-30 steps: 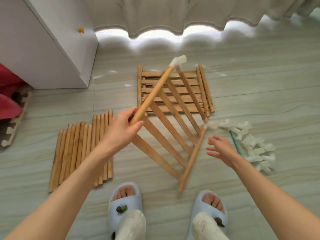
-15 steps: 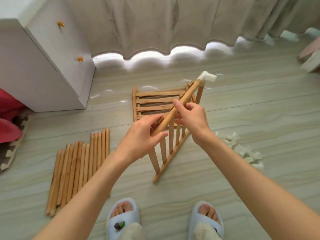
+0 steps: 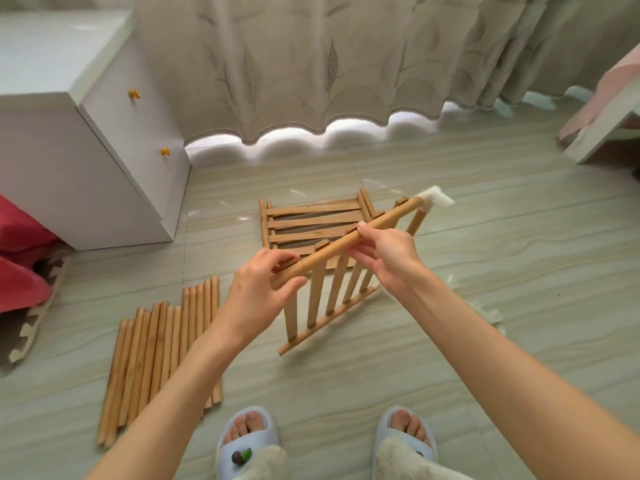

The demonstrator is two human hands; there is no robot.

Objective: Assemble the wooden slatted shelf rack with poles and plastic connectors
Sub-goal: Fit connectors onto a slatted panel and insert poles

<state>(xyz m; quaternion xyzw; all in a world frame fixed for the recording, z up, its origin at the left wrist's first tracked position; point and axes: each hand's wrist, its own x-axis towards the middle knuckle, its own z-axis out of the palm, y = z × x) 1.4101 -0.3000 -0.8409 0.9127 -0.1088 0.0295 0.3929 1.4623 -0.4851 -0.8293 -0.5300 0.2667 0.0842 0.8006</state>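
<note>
I hold a wooden slatted shelf panel [image 3: 322, 299] upright above the floor, its slats hanging down. A wooden pole [image 3: 388, 218] runs along the panel's top edge. My left hand [image 3: 263, 289] grips the pole's near end. My right hand [image 3: 384, 258] pinches the pole near its middle. A white plastic connector [image 3: 437, 197] caps the pole's far end. A second slatted panel [image 3: 304, 223] lies flat on the floor behind. Loose poles [image 3: 156, 355] lie in a row at the left. White connectors [image 3: 488, 315] lie on the floor, mostly hidden behind my right forearm.
A white cabinet [image 3: 79, 140] with orange knobs stands at the left, red fabric [image 3: 17, 268] and a foam mat beside it. A curtain [image 3: 311, 64] hangs at the back. White furniture [image 3: 602, 126] sits at the far right. My slippered feet [image 3: 247, 441] are at the bottom.
My right hand came in and took hold of the pole. The panel swung from a flat tilt to hanging upright, and the view tilted up toward the curtain.
</note>
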